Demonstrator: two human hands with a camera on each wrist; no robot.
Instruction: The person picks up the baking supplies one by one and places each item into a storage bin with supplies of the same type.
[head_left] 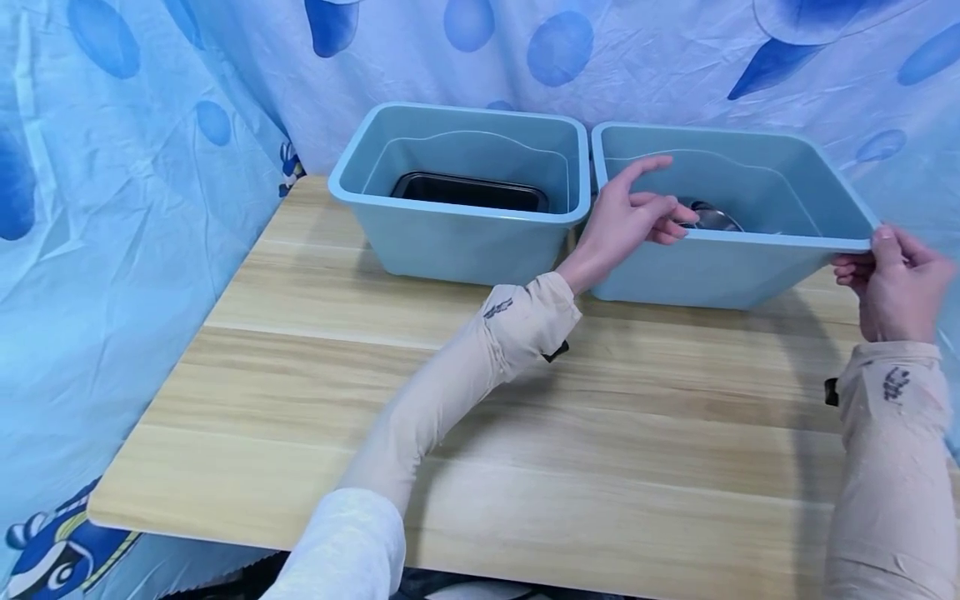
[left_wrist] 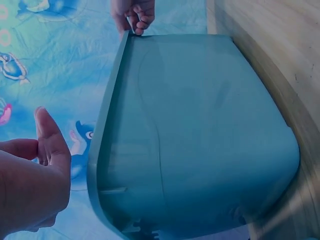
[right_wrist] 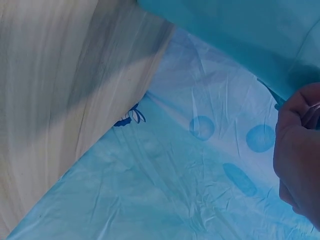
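Two light-blue plastic bins stand side by side at the table's back in the head view. My right hand (head_left: 905, 279) grips the near right corner of the right bin (head_left: 705, 272), thumb on top of the rim and fingers beneath. Above the same bin's near left rim, my left hand (head_left: 630, 215) hovers with its index finger stretched and the other fingers loosely bent, holding nothing. In the left wrist view that hand (left_wrist: 37, 185) is apart from the rim. A shiny dark metal object (head_left: 717, 218) lies inside the right bin, partly hidden by the near wall and left hand.
The left bin (head_left: 461, 242) holds a black rectangular pan-like container (head_left: 480, 192). Both bins rest on a wooden table (head_left: 600, 467), against a blue patterned curtain (head_left: 420, 50). The curtain also hangs along the table's left side.
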